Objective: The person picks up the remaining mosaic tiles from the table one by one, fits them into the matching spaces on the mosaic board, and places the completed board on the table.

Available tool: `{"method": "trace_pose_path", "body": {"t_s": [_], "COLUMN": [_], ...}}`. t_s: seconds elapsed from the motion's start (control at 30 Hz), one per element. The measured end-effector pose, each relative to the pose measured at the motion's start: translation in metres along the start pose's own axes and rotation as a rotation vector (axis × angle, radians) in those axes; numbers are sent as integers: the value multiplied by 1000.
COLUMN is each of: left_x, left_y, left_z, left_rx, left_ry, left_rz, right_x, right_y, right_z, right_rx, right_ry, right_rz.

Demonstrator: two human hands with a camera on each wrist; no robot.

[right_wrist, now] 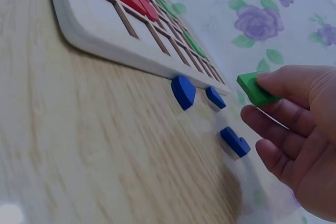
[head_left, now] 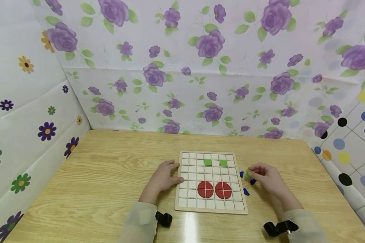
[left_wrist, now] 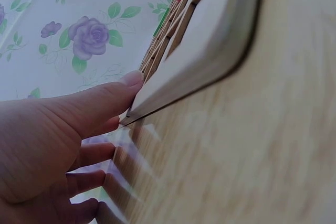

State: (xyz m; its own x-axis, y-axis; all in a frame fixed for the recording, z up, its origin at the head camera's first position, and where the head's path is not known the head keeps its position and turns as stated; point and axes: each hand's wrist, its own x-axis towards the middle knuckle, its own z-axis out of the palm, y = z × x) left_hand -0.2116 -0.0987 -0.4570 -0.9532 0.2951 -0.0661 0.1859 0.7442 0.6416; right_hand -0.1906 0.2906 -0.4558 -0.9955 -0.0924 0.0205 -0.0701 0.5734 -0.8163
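A wooden grid board [head_left: 211,212] lies flat in front of me. Two green square tiles [head_left: 208,162] sit in its upper cells, and quarter pieces form two red circles [head_left: 205,189] lower down. My left hand [head_left: 162,177] rests at the board's left edge, thumb on the rim, fingers loosely spread, as the left wrist view shows. Just right of the board, my right hand [head_left: 269,179] pinches a green square tile [right_wrist: 257,90] between thumb and fingers, above the table. Small blue pieces [right_wrist: 184,92] with curved edges lie below and beside that hand, near the board's right edge.
The wood-grain table [head_left: 115,162] reaches back to a flower-printed cloth wall [head_left: 188,101]. Patterned sheets also hang at the left and right. Black camera mounts [head_left: 164,219] are worn on both wrists.
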Motion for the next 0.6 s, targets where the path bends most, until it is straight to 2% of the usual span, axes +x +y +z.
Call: {"method": "trace_pose_path", "body": {"t_s": [0.13, 0.37, 0.6], "left_x": [-1, -1, 0], "left_y": [1, 2, 2], "left_z": [0, -1, -2], "left_rx": [13, 6, 21], "left_ry": [2, 3, 3], "left_rz": [6, 2, 5], "right_x": [2, 6, 8], "right_y": [-5, -14, -16], "right_z": [3, 8, 11], "right_rx": [-2, 91, 127], "right_ry": [7, -17, -43], "right_rz": [-6, 19, 19]}}
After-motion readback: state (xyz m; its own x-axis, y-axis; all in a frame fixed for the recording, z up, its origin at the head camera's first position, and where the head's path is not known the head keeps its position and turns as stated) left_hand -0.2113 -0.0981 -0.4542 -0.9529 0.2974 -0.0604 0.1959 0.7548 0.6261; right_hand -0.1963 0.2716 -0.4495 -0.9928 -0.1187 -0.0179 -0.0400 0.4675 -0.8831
